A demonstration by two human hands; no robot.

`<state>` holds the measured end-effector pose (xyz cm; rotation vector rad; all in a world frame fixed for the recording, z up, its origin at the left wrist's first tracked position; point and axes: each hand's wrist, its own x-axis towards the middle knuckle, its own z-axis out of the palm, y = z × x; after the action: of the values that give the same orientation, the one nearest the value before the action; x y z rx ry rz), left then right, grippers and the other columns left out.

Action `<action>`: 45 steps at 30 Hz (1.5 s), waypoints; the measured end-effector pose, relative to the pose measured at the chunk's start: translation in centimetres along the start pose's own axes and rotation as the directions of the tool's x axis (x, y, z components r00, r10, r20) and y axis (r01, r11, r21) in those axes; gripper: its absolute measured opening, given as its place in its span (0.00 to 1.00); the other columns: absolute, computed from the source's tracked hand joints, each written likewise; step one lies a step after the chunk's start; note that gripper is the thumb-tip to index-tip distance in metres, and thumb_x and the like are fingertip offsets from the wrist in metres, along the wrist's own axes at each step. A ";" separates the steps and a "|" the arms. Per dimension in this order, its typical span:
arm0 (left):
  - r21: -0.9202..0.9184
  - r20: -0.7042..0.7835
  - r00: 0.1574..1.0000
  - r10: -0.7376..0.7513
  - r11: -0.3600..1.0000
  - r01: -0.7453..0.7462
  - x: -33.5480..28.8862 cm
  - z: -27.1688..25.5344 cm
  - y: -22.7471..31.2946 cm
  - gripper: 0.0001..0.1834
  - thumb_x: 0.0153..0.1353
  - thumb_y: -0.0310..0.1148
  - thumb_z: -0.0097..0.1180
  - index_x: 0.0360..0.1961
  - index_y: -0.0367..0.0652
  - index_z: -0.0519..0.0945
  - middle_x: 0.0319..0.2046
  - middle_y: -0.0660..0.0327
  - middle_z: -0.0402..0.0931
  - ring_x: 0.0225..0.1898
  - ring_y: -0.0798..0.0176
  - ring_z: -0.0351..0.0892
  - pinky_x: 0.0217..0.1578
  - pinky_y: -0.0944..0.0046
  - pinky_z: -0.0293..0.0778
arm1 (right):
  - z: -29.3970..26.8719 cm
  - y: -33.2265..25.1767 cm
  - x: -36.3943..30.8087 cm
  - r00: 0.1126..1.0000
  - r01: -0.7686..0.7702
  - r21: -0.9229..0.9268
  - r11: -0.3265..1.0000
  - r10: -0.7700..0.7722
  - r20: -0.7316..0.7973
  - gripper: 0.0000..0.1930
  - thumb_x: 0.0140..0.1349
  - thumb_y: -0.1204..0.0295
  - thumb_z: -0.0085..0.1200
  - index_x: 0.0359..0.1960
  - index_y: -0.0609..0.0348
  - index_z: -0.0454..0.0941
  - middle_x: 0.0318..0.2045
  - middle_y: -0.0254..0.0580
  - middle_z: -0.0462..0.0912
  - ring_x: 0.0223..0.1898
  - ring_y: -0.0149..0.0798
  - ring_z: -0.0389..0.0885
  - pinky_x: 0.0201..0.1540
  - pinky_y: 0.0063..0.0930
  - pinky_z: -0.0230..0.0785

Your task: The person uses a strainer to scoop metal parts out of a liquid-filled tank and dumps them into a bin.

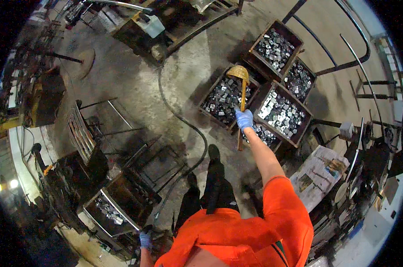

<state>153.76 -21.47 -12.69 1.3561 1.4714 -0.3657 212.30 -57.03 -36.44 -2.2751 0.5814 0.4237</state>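
Orange sleeves fill the lower edge. Right hand, in a blue glove, has its grip clenched around a wooden handle whose long axis runs away from the person, the woven scoop head over the crate of metal pieces on the floor. Left hand hangs low; its grip I cannot tell.

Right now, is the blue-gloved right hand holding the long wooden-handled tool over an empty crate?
No, the right hand grips the wooden-handled tool above a wooden crate full of shiny metal pieces.
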 end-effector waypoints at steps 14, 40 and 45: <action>-0.098 0.002 0.997 0.074 0.992 -0.074 -7.7 -0.8 -8.2 0.13 0.56 0.29 0.52 0.42 0.36 0.74 0.25 0.60 0.75 0.20 0.66 0.73 0.21 0.66 0.70 | -4.3 -3.6 -11.6 0.543 -0.787 0.610 0.096 -0.363 0.757 0.22 0.52 0.45 0.49 0.16 0.47 0.63 0.07 0.25 0.60 0.07 0.25 0.59 0.08 0.18 0.52; -0.662 -0.219 0.887 -0.407 0.730 0.171 -15.0 -8.4 -51.8 0.14 0.54 0.32 0.53 0.40 0.36 0.74 0.27 0.58 0.76 0.21 0.62 0.75 0.19 0.63 0.72 | 16.2 -8.0 -35.9 0.932 0.320 0.027 0.947 -0.319 0.174 0.28 0.46 0.52 0.55 0.31 0.73 0.75 0.29 0.60 0.78 0.33 0.53 0.77 0.38 0.37 0.67; -0.211 -0.319 0.921 -0.222 0.964 0.159 -17.7 -10.5 -44.3 0.15 0.49 0.33 0.55 0.38 0.38 0.77 0.23 0.57 0.77 0.23 0.62 0.76 0.25 0.64 0.72 | 22.0 -2.3 -42.0 0.500 0.782 -0.131 0.609 -0.487 0.716 0.29 0.51 0.49 0.46 0.37 0.70 0.73 0.31 0.57 0.77 0.34 0.46 0.73 0.39 0.36 0.64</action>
<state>107.31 -36.45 -12.05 1.1703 1.8854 -0.1154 175.35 -27.84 -30.68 -2.3394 -0.8320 0.9225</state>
